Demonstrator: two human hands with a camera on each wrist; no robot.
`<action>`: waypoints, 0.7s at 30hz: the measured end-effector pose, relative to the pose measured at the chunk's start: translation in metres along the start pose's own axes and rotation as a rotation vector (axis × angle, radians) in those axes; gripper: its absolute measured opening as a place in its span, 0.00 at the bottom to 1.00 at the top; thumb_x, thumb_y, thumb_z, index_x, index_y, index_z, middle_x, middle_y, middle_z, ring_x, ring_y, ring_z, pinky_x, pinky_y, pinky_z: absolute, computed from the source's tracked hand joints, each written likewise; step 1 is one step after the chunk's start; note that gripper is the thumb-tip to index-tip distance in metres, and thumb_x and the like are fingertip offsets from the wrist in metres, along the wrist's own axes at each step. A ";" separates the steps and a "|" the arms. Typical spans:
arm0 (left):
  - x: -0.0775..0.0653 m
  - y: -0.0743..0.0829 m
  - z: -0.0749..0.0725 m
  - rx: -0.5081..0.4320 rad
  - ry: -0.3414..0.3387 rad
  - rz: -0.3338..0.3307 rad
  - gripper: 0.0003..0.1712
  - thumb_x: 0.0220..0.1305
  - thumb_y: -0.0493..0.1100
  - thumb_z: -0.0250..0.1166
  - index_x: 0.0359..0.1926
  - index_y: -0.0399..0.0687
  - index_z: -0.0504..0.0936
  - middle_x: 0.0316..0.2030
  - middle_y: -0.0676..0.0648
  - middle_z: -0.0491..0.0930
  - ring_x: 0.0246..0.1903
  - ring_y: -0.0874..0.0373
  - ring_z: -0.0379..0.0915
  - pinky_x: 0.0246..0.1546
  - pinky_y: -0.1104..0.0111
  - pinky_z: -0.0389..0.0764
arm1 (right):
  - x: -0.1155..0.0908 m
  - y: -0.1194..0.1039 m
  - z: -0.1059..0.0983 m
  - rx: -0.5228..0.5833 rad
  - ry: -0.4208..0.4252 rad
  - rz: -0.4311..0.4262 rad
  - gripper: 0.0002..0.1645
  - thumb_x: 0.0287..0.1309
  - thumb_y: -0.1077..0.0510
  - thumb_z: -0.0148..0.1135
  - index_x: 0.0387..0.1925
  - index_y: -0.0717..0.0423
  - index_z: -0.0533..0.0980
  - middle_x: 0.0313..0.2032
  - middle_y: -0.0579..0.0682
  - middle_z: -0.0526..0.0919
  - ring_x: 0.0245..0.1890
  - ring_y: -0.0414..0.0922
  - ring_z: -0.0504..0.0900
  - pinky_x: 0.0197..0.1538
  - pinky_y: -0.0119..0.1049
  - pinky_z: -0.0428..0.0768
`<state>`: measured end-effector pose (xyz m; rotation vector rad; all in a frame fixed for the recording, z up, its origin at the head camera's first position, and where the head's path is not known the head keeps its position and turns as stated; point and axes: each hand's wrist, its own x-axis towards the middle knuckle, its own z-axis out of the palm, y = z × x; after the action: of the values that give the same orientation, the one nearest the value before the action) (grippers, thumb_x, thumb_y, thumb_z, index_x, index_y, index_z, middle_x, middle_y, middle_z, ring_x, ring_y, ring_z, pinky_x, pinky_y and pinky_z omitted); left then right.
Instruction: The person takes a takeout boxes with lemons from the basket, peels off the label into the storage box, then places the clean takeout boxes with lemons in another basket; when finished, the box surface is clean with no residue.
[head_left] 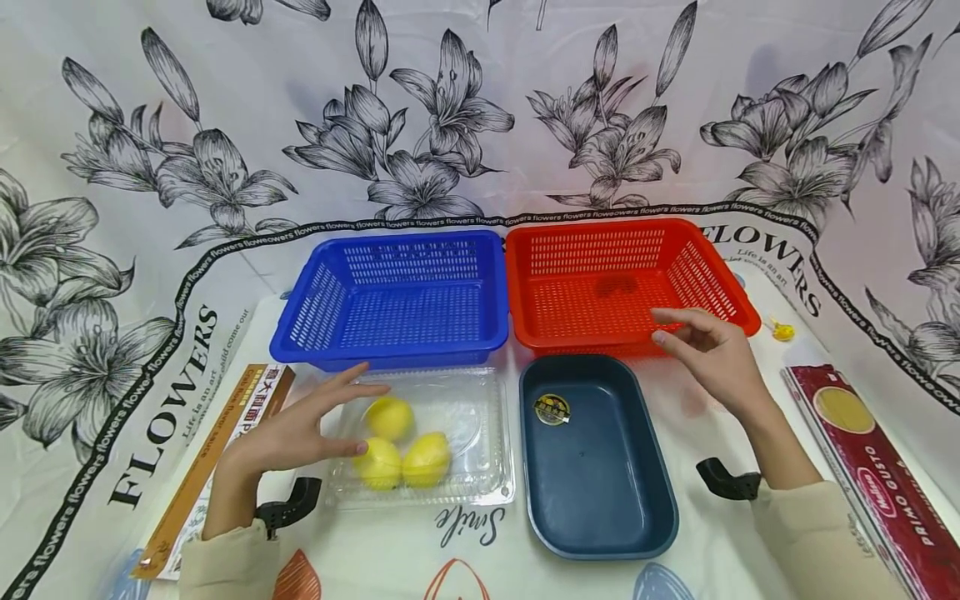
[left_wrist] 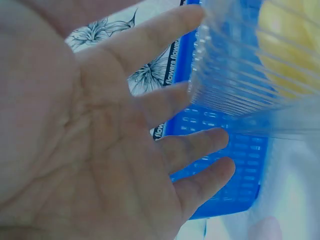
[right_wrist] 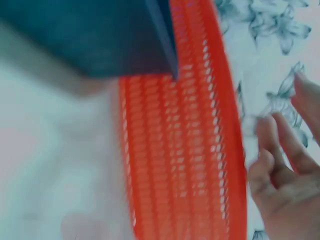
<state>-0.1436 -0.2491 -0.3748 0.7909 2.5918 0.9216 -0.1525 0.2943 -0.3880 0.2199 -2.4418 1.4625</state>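
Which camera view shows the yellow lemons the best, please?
The head view: it shows all three yellow lemons from above, in the clear container. The left wrist view shows only cut-off yellow at its edge, behind clear plastic; the right wrist view shows none of them.

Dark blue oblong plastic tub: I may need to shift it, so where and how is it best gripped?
Probably pinch this tub's long right rim at its middle, coming from the right with the right hand. It sits open side up, leaving that raised edge exposed; the red perforated plastic basket is close beyond its far end, the clear plastic container beside its left.
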 end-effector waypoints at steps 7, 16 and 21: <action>-0.003 -0.007 0.007 -0.062 0.068 -0.056 0.34 0.67 0.51 0.69 0.72 0.58 0.71 0.79 0.34 0.49 0.75 0.25 0.49 0.62 0.27 0.64 | 0.006 0.026 -0.016 -0.257 0.347 0.012 0.21 0.62 0.57 0.70 0.56 0.54 0.84 0.49 0.48 0.83 0.45 0.30 0.67 0.50 0.32 0.66; -0.004 -0.021 0.015 -0.218 0.061 -0.056 0.33 0.73 0.47 0.63 0.76 0.58 0.64 0.77 0.40 0.59 0.63 0.33 0.72 0.59 0.43 0.77 | 0.014 0.063 -0.036 -0.363 0.317 0.132 0.34 0.67 0.47 0.62 0.70 0.56 0.72 0.74 0.61 0.67 0.68 0.63 0.55 0.62 0.65 0.47; -0.004 -0.025 0.017 -0.285 0.030 -0.082 0.35 0.73 0.46 0.62 0.77 0.58 0.62 0.75 0.40 0.62 0.53 0.47 0.78 0.45 0.61 0.84 | 0.015 0.071 -0.040 -0.350 0.299 0.171 0.37 0.68 0.44 0.59 0.72 0.56 0.68 0.77 0.57 0.62 0.71 0.64 0.54 0.63 0.66 0.48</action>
<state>-0.1428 -0.2595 -0.4040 0.5931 2.4205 1.2486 -0.1796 0.3631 -0.4249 -0.2677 -2.4546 1.0111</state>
